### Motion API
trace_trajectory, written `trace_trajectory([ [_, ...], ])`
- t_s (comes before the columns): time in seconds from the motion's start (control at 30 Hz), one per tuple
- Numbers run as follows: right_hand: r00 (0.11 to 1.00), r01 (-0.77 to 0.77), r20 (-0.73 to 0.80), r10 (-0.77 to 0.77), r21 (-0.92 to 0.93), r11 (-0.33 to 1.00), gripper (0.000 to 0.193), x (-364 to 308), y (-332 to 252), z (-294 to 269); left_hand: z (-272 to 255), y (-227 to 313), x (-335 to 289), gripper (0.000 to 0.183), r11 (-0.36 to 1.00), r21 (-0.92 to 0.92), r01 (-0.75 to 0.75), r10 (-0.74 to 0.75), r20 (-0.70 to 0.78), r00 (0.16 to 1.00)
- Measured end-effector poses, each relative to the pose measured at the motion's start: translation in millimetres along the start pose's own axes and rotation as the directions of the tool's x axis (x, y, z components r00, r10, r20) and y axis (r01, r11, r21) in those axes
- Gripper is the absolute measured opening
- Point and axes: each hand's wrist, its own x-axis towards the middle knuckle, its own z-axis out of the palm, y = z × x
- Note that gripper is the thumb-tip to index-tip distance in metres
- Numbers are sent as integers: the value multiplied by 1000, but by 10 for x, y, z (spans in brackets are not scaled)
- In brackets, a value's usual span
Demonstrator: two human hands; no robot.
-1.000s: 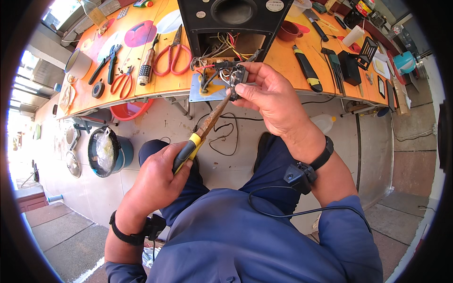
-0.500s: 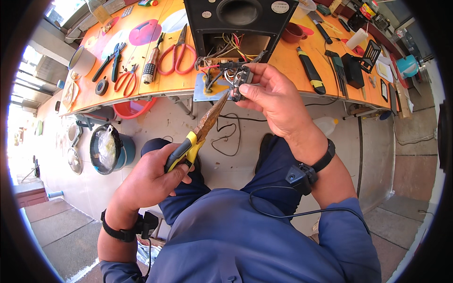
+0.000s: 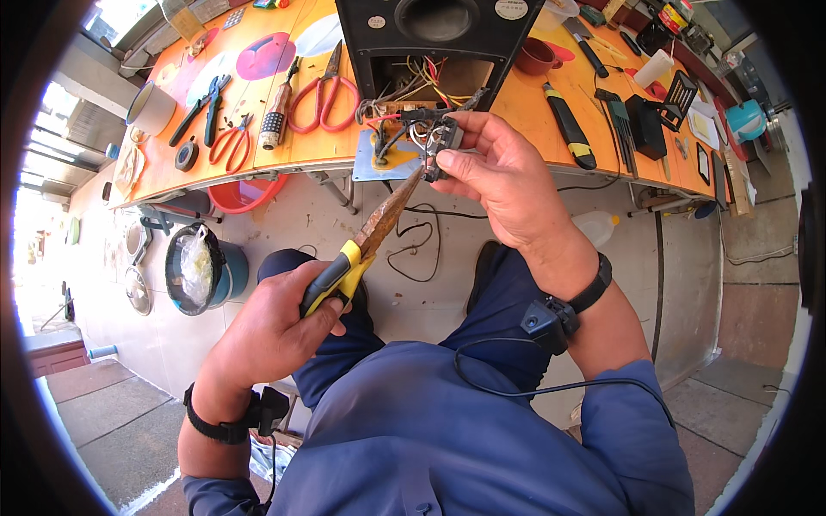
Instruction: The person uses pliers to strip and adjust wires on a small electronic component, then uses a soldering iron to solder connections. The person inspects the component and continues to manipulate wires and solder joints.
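My left hand [image 3: 288,322] is closed round the yellow and black handles of long-nose pliers [image 3: 379,225], whose rusty jaws point up and to the right. Their tip meets the lower left side of a small black electrical part with wires [image 3: 440,148], which I pinch between thumb and fingers of my right hand [image 3: 503,176]. Wires lead from that part toward a blue-grey metal plate [image 3: 370,168] at the table's front edge. Behind it stands a black speaker box [image 3: 361,43] with an open lower bay, where red, yellow and black wires hang out.
On the orange table [image 3: 525,138] lie red-handled scissors [image 3: 324,99], blue-handled pliers [image 3: 206,112], small red cutters [image 3: 231,146], a screwdriver [image 3: 277,116], black tape [image 3: 187,156] and a utility knife [image 3: 568,125]. Below are a bucket [image 3: 228,271], a red basin [image 3: 249,193] and a black cable [image 3: 434,241].
Hardly anything differs. Both hands, the pliers and the black part stay in nearly the same place; the whole view has shifted very slightly.
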Motion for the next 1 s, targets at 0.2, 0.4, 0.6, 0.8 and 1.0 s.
trace_trajectory([
  [0.2, 1000, 7, 0, -7, 2, 1000, 45, 0, 9, 15, 17, -9, 24, 26, 999, 25, -30, 30, -9, 999],
  [0.4, 1000, 8, 1, -8, 8, 1000, 45, 9, 21, 19, 10, 28, 36, 26, 998, 64, -26, 28, -17, 999],
  [0.6, 1000, 14, -12, -14, 2, 1000, 44, 3, 39, 26, 10, 52, 34, 25, 987, 152, -45, 50, -24, 998],
  [0.8, 999, 19, -32, -19, 0, 1000, 45, -1, 68, 37, 33, 42, 24, 24, 978, 207, -28, 37, -40, 999],
  [1.0, 998, -5, -59, 4, -9, 1000, 44, -24, 89, 80, 82, 50, 18, 25, 988, 150, -24, 34, -63, 997],
])
